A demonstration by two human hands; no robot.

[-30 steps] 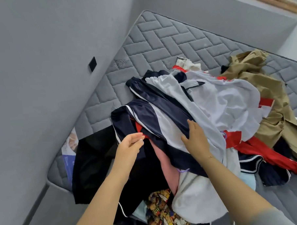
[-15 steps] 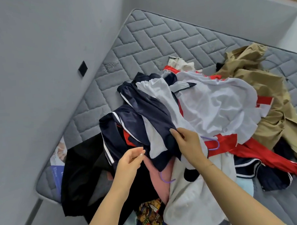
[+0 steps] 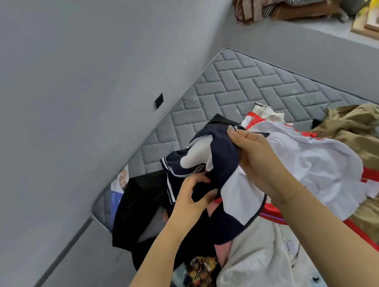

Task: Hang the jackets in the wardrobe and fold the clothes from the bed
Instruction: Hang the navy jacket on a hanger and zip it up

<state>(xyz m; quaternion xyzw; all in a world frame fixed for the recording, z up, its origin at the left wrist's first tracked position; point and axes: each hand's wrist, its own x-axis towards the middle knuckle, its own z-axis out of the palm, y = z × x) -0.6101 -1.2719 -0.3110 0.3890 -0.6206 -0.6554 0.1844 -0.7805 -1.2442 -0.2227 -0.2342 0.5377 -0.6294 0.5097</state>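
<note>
At the far left of the frame a grey wall (image 3: 63, 105) runs along the bed, whose quilted grey mattress (image 3: 236, 91) shows bare only in the upper middle; the rest lies under a heap of clothes. At lower left a black garment (image 3: 139, 210) lies spread at the mattress edge, partly under the pile.

Just right of it, at lower centre, the left hand (image 3: 192, 199) has its fingers and thumb curled round a lower fold of the navy-and-white jacket (image 3: 220, 163), a closed grip that seems meant to gather the hanging part. At centre, the right hand (image 3: 253, 153) pinches the jacket's upper edge, fingers curled over the cloth, holding it lifted clear of the heap, probably to separate it for hanging.

The jacket is dark navy with white panels and thin white piping, crumpled and doubled over itself; a zip edge shows lower down at centre, though whether it belongs to this jacket is unclear.

Further right lie a white garment with red trim (image 3: 315, 170) and, at the right edge, a khaki coat (image 3: 362, 140).
</note>
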